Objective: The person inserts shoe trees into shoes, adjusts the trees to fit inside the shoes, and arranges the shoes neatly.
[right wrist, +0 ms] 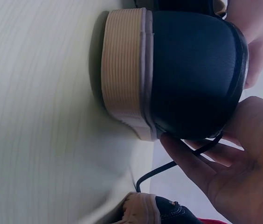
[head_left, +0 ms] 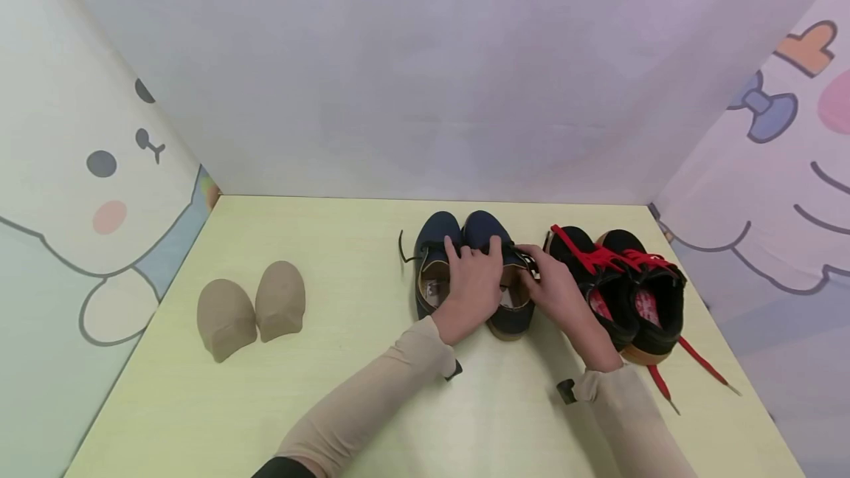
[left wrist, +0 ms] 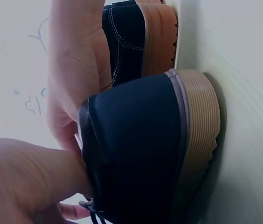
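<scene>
Presently, your pair of dark navy, round-toed lace-up shoes with ribbed tan soles (head_left: 483, 226) stands on the pale yellow wood-grain surface (head_left: 352, 279), both your hands on it. Inside its left shoe you can see a light insole (head_left: 434, 291) with a dark mark; the right shoe's insole shows only partly. Your right hand (head_left: 561, 286) has its grip clamped on the outer side of the pair's right shoe, beside a thin black lace (right wrist: 159, 169). Your left hand (head_left: 471, 282) covers much of that shoe's opening; you cannot tell from these views whether its grip is apart or pinching something. Just right of the navy pair sit black shoes with red laces (head_left: 617, 316), red-patterned insoles inside, their toe cavities too dark to read. Well left of the navy pair lie two beige, rounded toe-shaped pieces (head_left: 280, 302). Your wrist views cut off the black shoes.
</scene>
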`<state>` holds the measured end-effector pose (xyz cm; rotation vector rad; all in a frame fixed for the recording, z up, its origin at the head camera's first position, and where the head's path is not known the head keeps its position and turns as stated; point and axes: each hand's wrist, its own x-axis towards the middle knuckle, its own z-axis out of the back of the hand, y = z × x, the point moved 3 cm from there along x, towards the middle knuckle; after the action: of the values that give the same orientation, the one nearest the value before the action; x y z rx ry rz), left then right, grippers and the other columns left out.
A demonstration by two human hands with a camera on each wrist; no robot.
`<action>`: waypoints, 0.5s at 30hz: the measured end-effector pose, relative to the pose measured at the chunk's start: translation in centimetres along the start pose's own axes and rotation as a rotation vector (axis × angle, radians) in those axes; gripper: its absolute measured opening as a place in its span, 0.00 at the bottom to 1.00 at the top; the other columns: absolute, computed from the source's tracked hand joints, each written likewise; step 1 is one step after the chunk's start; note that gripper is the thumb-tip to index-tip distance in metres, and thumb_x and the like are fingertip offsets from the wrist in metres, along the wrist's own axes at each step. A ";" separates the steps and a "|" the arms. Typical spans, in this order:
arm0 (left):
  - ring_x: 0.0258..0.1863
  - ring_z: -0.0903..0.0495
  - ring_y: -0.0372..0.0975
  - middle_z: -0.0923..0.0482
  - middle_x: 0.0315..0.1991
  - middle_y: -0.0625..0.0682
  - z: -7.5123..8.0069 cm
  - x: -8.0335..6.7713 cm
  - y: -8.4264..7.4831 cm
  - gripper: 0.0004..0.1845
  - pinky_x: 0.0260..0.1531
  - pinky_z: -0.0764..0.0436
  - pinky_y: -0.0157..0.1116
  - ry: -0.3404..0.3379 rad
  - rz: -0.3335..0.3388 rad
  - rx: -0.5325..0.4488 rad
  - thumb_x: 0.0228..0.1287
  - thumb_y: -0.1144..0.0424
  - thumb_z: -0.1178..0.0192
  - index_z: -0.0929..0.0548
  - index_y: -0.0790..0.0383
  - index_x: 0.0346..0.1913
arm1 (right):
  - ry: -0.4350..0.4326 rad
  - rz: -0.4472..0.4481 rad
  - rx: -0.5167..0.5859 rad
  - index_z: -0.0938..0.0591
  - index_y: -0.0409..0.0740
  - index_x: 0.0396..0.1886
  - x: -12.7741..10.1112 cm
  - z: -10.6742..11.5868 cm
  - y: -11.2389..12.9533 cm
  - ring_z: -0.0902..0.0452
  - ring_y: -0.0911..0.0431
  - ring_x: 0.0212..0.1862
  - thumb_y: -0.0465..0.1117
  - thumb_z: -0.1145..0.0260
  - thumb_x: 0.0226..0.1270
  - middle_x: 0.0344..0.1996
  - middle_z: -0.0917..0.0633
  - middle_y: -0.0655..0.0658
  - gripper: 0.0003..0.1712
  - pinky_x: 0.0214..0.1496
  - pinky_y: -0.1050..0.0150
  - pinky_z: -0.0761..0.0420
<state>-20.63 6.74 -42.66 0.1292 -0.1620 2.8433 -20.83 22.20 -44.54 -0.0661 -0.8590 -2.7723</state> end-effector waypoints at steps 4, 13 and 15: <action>0.49 0.13 0.51 0.11 0.33 0.50 -0.1 0.3 0.2 0.35 0.74 0.37 0.63 -0.008 -0.006 -0.010 0.61 0.49 0.26 0.31 0.55 0.64 | -0.026 0.009 -0.006 0.24 0.40 0.68 0.1 -0.1 0.0 0.14 0.40 0.49 0.33 0.35 0.74 0.58 0.15 0.30 0.24 0.44 0.47 0.16; 0.41 0.12 0.47 0.11 0.30 0.46 -0.2 0.9 0.1 0.35 0.73 0.32 0.56 0.002 -0.021 -0.002 0.62 0.48 0.26 0.31 0.56 0.65 | -0.087 -0.014 -0.006 0.20 0.42 0.63 0.5 -0.3 0.1 0.18 0.46 0.40 0.32 0.33 0.70 0.53 0.12 0.33 0.22 0.39 0.56 0.24; 0.41 0.11 0.46 0.11 0.32 0.46 -0.2 1.0 0.0 0.36 0.72 0.31 0.55 0.008 -0.019 0.007 0.62 0.47 0.25 0.31 0.56 0.65 | -0.101 -0.021 -0.004 0.19 0.42 0.61 0.5 -0.2 0.1 0.18 0.46 0.40 0.32 0.32 0.69 0.52 0.12 0.33 0.21 0.39 0.55 0.23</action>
<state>-21.57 7.06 -42.74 0.1207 -0.1483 2.8249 -21.24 21.86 -44.59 -0.2002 -0.8829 -2.8111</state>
